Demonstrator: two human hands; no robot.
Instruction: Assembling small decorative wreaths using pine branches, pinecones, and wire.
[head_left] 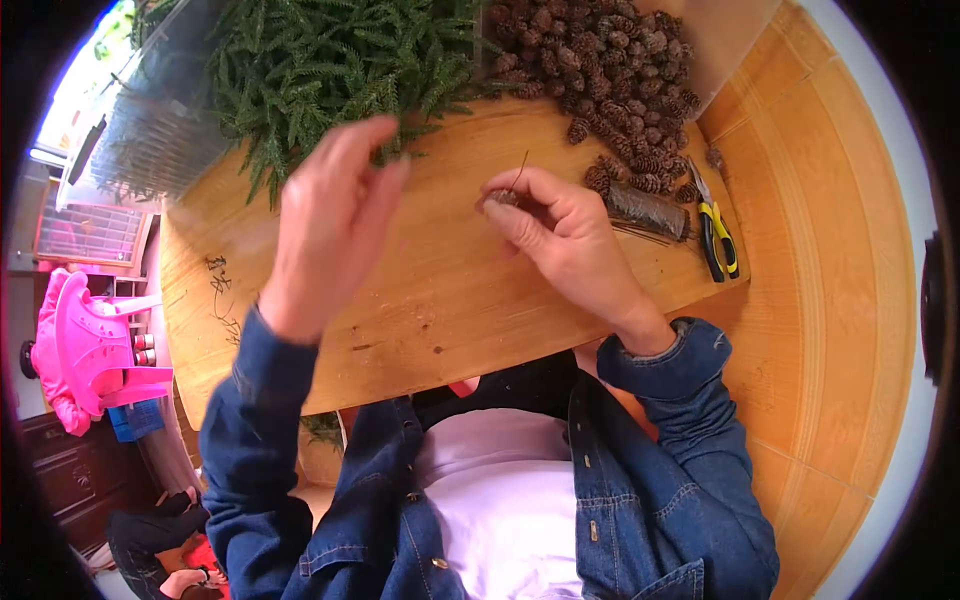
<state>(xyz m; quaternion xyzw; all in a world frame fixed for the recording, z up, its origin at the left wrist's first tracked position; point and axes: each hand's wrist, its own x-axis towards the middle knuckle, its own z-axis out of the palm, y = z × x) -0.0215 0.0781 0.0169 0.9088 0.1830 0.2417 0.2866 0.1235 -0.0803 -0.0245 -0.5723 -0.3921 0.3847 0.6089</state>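
My right hand (560,235), over the middle of the wooden table (440,290), pinches a small brown pine cone (503,197) between thumb and fingertips. A thin dark wire (523,165) sticks up from the cone. My left hand (335,215) is raised in front of the heap of green artificial fir sprigs (340,70). It is blurred by motion, but its thumb and fingers look apart and I see nothing between them. To the right of my right hand lie a dark wrapped bundle of wires (648,208) and black-and-yellow pliers (716,230).
A big pile of pine cones (610,65) fills the back right of the table, beside a tiled wall (810,250). Clear plastic sheeting (165,135) stands at the back left. Beyond the left edge are a pink plastic chair (95,330) and part of another person (160,550).
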